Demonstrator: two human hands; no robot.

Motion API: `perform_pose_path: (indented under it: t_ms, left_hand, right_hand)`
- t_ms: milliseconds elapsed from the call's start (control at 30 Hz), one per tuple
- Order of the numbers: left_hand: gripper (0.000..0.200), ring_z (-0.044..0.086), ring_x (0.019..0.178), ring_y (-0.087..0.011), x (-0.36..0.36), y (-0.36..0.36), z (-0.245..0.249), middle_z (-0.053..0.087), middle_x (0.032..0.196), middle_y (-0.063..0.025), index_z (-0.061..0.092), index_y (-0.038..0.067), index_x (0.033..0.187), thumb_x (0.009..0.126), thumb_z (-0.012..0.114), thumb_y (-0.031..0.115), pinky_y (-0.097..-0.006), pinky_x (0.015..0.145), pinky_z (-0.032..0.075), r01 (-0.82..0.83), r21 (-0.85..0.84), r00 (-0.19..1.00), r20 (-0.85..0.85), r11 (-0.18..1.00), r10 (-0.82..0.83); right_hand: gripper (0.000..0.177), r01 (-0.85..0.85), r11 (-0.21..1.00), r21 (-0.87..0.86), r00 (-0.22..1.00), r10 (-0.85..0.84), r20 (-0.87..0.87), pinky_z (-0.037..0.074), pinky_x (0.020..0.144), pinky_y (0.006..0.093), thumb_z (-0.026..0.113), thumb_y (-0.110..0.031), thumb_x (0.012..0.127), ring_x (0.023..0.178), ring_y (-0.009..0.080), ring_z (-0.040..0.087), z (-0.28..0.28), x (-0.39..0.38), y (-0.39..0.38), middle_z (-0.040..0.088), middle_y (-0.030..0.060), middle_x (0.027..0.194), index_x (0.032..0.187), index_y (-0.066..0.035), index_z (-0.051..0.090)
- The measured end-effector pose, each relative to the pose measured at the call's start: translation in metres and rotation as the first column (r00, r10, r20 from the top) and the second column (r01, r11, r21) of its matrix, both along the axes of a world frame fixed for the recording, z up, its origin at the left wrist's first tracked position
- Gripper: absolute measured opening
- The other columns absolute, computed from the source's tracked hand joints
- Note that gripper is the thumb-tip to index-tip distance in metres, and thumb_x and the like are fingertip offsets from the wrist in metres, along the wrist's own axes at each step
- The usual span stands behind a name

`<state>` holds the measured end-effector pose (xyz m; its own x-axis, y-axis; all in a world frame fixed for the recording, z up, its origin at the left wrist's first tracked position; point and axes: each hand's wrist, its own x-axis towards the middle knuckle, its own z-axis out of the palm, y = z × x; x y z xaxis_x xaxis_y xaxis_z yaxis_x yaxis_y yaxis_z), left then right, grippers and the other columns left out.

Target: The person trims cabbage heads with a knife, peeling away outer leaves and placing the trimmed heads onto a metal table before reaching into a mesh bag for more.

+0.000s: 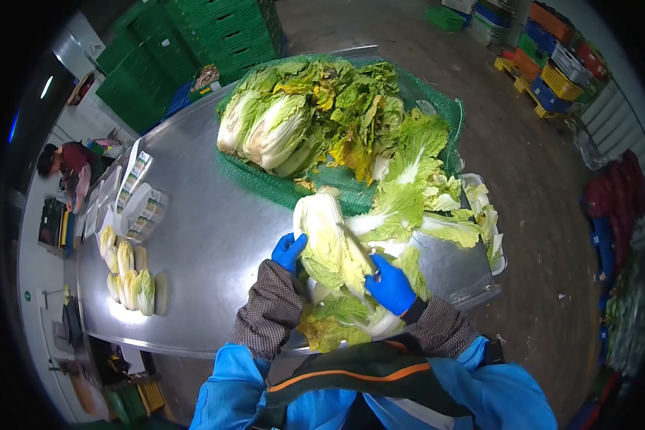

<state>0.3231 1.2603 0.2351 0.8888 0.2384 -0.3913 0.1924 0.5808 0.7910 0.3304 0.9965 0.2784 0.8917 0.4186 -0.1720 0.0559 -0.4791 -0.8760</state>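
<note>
A Chinese cabbage (321,236) with a pale, thick base stands tilted over the near side of the steel table. My left hand (289,251), in a blue glove, grips its left side. On the other side my right hand (391,285), also gloved in blue, is closed on a knife (358,248); the narrow grey blade lies along the cabbage's right side and the handle is hidden in the fist. Loose outer leaves (337,319) lie beneath the cabbage, and more large green leaves (405,190) spread to its right.
Untrimmed cabbages (276,129) with yellowed leaves lie on a green mesh sack (254,179) across the table (201,236). Several small trimmed cabbages (129,279) and label strips (142,204) are at left. A white crate (500,264) with leaves stands right. Another person (75,165) is far left.
</note>
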Motion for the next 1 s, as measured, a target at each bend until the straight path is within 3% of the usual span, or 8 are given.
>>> perform_pose_path:
  t_ms: [200,233,367,533,600,733,767,1000]
  left_hand:
    - [0.039,0.064,0.091,-0.0237,-0.019,0.05,-0.043,0.065,0.103,-0.014,0.055,-0.004,0.112,0.087,0.066,0.025,-0.038,0.085,0.05,0.098,0.209,0.965,-0.259,0.973,-0.041]
    - [0.04,0.063,0.091,-0.0234,-0.017,0.052,-0.041,0.065,0.103,-0.0138,0.055,-0.004,0.111,0.087,0.066,0.026,-0.0371,0.085,0.05,0.101,0.253,0.959,-0.281,0.962,-0.027]
    - [0.049,0.062,0.096,-0.0265,-0.012,0.04,0.001,0.064,0.105,-0.0158,0.052,-0.001,0.115,0.083,0.069,0.032,-0.0375,0.087,0.047,0.328,0.779,0.94,-0.211,0.534,-0.269]
    - [0.065,0.057,0.11,-0.0355,-0.004,0.003,0.025,0.057,0.118,-0.0244,0.041,0.002,0.133,0.084,0.063,0.038,-0.0398,0.095,0.044,0.465,0.864,0.845,-0.367,0.195,-0.389]
    - [0.074,0.053,0.114,-0.0383,-0.007,-0.034,0.023,0.051,0.125,-0.0279,0.033,-0.001,0.138,0.084,0.063,0.039,-0.0402,0.098,0.042,0.297,0.933,0.922,-0.224,0.204,-0.317]
    - [0.106,0.047,0.12,-0.0403,-0.001,-0.061,0.049,0.045,0.13,-0.0301,0.025,-0.004,0.141,0.066,0.078,0.051,-0.0405,0.102,0.038,0.483,0.866,0.862,-0.444,0.129,-0.246]
    - [0.115,0.047,0.12,-0.0381,-0.004,-0.045,0.024,0.046,0.128,-0.028,0.024,-0.004,0.141,0.058,0.084,0.05,-0.0411,0.102,0.038,0.379,0.895,0.905,-0.306,0.233,-0.296]
    - [0.113,0.048,0.119,-0.0351,-0.015,-0.023,-0.006,0.047,0.126,-0.0235,0.026,-0.002,0.141,0.056,0.087,0.04,-0.0419,0.101,0.038,0.314,0.891,0.887,-0.152,0.329,-0.435]
  right_hand:
    - [0.048,-0.062,0.989,0.131,0.998,0.061,0.011,0.051,0.062,0.0362,0.066,-0.025,0.079,0.07,0.0268,0.065,-0.01,-0.021,-0.028,0.064,0.0151,0.08,0.122,-0.006,0.053]
    - [0.05,-0.05,0.998,-0.049,0.999,0.05,-0.014,0.051,0.063,0.0365,0.065,-0.029,0.081,0.071,0.0272,0.064,0.008,-0.006,-0.031,0.064,0.0154,0.082,0.124,-0.006,0.052]
    - [0.048,0.078,0.978,-0.194,0.944,-0.011,0.328,0.049,0.069,0.0408,0.057,-0.039,0.088,0.077,0.0322,0.064,0.024,0.029,-0.025,0.065,0.0172,0.086,0.126,-0.01,0.05]
    - [0.031,-0.061,0.997,-0.048,0.986,0.053,-0.155,0.047,0.07,0.047,0.046,-0.036,0.094,0.082,0.0403,0.06,-0.03,0.053,0.004,0.063,0.0219,0.088,0.109,-0.01,0.052]
    - [0.031,-0.05,0.997,-0.062,0.98,0.037,-0.198,0.047,0.07,0.0481,0.045,-0.036,0.094,0.083,0.0416,0.06,-0.057,0.055,0.004,0.063,0.0223,0.089,0.107,-0.009,0.052]
    - [0.027,-0.132,0.972,-0.195,0.99,0.121,-0.07,0.047,0.069,0.0494,0.046,-0.036,0.093,0.081,0.0427,0.06,-0.051,0.065,-0.006,0.063,0.0222,0.085,0.103,-0.012,0.053]
    - [0.024,-0.091,0.982,-0.167,0.996,0.088,-0.023,0.048,0.068,0.0495,0.047,-0.034,0.092,0.079,0.0422,0.06,-0.05,0.066,-0.008,0.063,0.0207,0.083,0.101,-0.012,0.053]
    - [0.018,-0.187,0.958,-0.219,0.933,0.243,0.265,0.049,0.063,0.0465,0.047,-0.027,0.092,0.073,0.0379,0.061,-0.03,0.068,-0.007,0.062,0.0164,0.08,0.093,-0.01,0.052]
